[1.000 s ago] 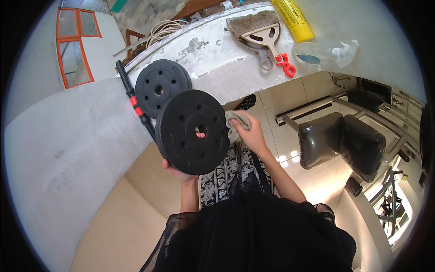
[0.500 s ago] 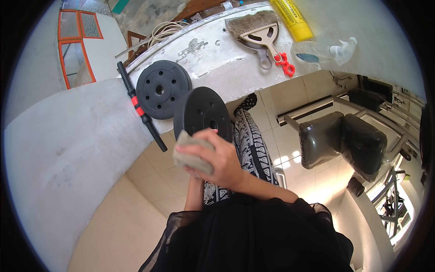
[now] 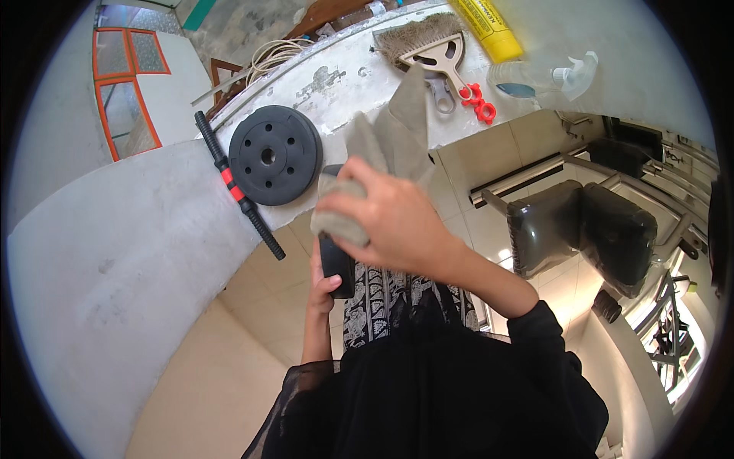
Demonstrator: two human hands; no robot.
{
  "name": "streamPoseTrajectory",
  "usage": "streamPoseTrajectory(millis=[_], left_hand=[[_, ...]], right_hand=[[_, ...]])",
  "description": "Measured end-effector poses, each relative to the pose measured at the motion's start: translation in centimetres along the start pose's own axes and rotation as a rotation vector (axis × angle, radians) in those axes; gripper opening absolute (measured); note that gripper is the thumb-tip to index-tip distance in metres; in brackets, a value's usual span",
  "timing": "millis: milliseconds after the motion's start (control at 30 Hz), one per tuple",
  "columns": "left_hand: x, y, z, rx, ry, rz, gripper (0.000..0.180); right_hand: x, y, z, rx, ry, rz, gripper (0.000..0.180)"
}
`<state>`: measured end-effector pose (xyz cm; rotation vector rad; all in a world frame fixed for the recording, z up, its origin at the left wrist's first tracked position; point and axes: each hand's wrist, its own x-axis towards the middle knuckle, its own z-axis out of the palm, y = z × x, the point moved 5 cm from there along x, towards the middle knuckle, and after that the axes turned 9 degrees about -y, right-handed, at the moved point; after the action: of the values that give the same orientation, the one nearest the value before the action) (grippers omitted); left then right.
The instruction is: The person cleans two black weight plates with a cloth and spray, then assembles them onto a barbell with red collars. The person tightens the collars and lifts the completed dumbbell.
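Closest to the camera, the right hand (image 3: 397, 222) is closed around a bunched grey cloth (image 3: 382, 153), fingers curled tight on the wad while a loose end stands up above the knuckles. Just beneath it the left hand (image 3: 325, 287) grips a black weight plate (image 3: 336, 264) from below, fingers wrapped on its lower edge; the plate is turned edge-on to the camera and mostly hidden by the right hand and the cloth, so whether cloth and plate are touching cannot be told. As a judgement, the wiping of this plate is under way and not finished, since it is in the hands rather than set down. Farther out, on the pale concrete ledge (image 3: 153, 252), a second black plate (image 3: 275, 154) lies flat with a black bar with red collars (image 3: 238, 186) touching its left edge; both are untouched at this moment. Beyond them on the ledge lie a hand brush (image 3: 428, 42), red clips (image 3: 478, 103), a clear spray bottle (image 3: 547, 76) and a yellow bottle (image 3: 489, 27).
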<state>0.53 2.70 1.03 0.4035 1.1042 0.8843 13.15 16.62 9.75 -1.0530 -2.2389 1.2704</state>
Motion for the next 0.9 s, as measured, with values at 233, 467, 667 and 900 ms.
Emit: streamPoseTrajectory(millis=[233,467,667,900], left_hand=[[-0.8,-1.4,-0.9,-0.022,-0.12,-0.064,0.098],[-1.5,1.4,1.2,-0.341,-0.303,0.341,0.099],[-1.7,2.5,0.2,-0.511,-0.251,0.518,0.097],[0.3,3.0,-0.4,-0.529,-0.14,0.556,0.095]], right_hand=[[1.5,-0.1,0.8,0.205,-0.124,-0.015,0.019],[1.9,10.2,3.2,0.856,0.138,0.309,0.024],[-1.0,11.3,7.1,1.166,0.329,0.521,0.03],[-6.0,10.1,11.3,1.67,0.339,0.755,0.04]])
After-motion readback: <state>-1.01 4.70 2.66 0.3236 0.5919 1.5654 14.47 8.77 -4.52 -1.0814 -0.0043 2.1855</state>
